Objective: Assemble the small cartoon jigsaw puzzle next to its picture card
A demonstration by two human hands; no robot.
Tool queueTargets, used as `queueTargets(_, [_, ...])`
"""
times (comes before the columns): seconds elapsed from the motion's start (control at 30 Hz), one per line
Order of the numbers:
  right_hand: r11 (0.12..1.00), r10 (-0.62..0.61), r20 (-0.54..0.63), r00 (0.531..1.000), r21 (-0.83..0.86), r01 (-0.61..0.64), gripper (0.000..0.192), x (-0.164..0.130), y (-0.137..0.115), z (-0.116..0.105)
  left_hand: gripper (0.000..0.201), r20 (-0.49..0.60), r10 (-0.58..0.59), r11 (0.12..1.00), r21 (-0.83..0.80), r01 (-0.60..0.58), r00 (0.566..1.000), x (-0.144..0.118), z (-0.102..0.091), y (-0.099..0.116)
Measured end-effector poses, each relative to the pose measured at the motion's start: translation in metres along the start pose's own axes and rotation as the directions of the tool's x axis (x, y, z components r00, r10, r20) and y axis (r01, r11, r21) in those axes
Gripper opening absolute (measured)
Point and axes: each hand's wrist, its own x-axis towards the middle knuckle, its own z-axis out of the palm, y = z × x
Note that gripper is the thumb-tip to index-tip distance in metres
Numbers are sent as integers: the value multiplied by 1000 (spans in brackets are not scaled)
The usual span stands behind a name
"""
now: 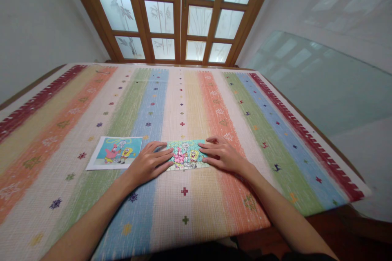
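Note:
A small assembled jigsaw puzzle (pixel 186 154) with cartoon figures lies flat on the striped tablecloth (pixel 196 102). My left hand (pixel 151 162) rests palm down on the puzzle's left edge, fingers spread. On the puzzle's right edge my right hand (pixel 221 154) lies flat, fingers spread and pointing left. Neither hand grips anything. To the left of my left hand lies a printed reference picture (pixel 116 151) showing the same cartoon scene.
The table is covered by a cloth with coloured stripes and small cross marks. A wooden door with frosted glass panes (pixel 180 12) stands behind the far edge. The table's right edge (pixel 337 163) drops to a dark floor, with a glass-fronted wall beyond.

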Motion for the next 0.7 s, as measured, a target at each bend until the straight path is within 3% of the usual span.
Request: queueTargets(0.7, [1000, 10, 3, 1000, 6, -10, 28, 1, -1, -9, 23, -9, 2, 1000, -2, -2, 1000, -1, 0, -1])
